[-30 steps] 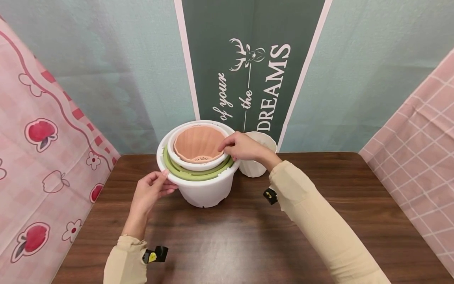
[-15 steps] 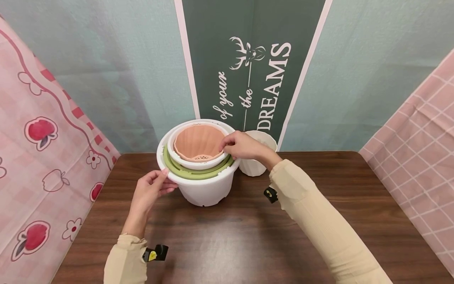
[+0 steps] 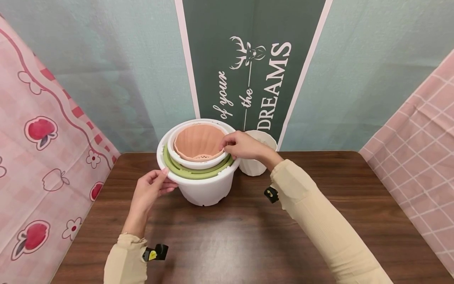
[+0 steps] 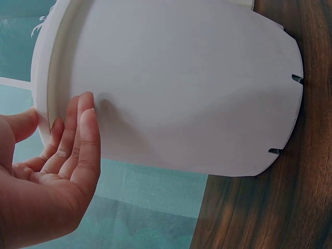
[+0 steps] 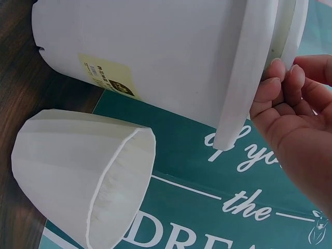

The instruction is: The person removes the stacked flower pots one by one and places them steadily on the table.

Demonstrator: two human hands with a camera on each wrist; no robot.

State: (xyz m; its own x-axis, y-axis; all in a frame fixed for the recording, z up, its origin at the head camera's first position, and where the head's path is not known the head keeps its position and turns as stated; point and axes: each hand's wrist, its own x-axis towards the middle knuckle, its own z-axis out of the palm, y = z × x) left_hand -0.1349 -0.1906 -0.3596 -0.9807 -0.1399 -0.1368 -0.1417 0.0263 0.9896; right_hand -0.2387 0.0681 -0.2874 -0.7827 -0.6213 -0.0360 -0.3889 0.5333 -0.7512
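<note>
A large white flowerpot [image 3: 203,193] stands upright with a green flowerpot [image 3: 198,176], a smaller white flowerpot [image 3: 198,165] and an orange flowerpot [image 3: 196,138] nested inside it. My left hand [image 3: 150,189] grips the large pot's rim at the near left, thumb on top and fingers beneath, partly spread against the wall [image 4: 181,88]. At the right side of the nest, my right hand [image 3: 244,146] pinches the rim of the orange pot, thumb inside it. Its curled fingers rest by the smaller white pot's rim. In the right wrist view the right hand [image 5: 295,98] hides part of these rims.
A faceted white pot [image 3: 252,167] stands just right of the nest, partly behind the right hand. The right wrist view shows a yellow label [image 5: 111,75] on the large pot. Printed cloths [image 3: 134,79] enclose the wooden table [image 3: 220,244].
</note>
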